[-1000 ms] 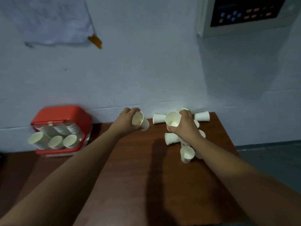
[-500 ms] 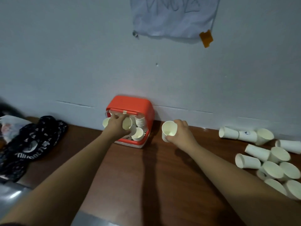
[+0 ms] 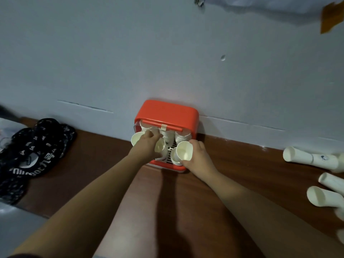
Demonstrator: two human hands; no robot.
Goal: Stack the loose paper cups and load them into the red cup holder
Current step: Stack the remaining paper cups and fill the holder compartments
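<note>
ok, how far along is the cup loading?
Done: the red plastic cup holder holds several stacked rows of white cups. In hand: the left hand grips a white paper cup at the holder's mouth; the right hand grips a second paper cup beside it. Left: several loose paper cups lie on the brown wooden table to the right.

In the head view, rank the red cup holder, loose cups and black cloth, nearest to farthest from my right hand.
1. Red cup holder, just beyond the right hand.
2. Loose cups, off to the right.
3. Black cloth, far left.
</note>
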